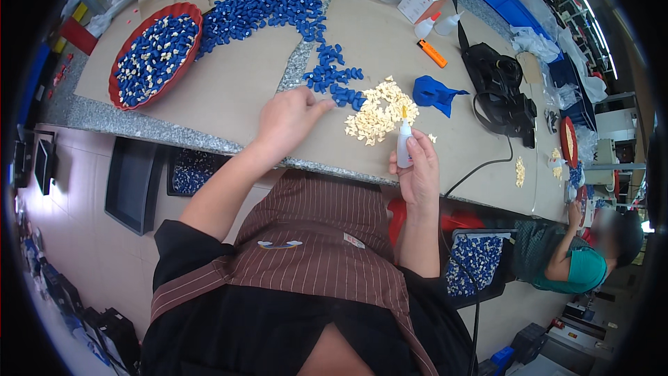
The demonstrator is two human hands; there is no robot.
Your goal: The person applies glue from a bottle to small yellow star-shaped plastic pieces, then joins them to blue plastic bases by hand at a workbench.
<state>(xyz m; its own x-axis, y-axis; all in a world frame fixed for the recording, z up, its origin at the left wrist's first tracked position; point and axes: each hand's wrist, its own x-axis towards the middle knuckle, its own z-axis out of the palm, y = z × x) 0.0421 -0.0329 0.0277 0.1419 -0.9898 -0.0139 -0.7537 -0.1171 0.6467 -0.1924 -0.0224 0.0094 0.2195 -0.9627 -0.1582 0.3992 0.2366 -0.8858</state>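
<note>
My left hand [287,120] rests on the brown paper covering the table, fingertips touching the near end of a trail of small blue plastic parts [332,78]. My right hand [419,167] holds a small white squeeze bottle [403,141] upright, its yellow nozzle pointing up, just below a pile of small cream plastic pieces [380,114]. A much bigger heap of blue parts [261,5] lies farther back.
A red round tray [118,63] of assembled blue-and-cream parts sits at the left. A blue cloth [433,93], orange cutter [432,53], two more bottles [426,26], a small box [419,0] and black bag [502,90] lie at the right. Another person [570,257] works at lower right.
</note>
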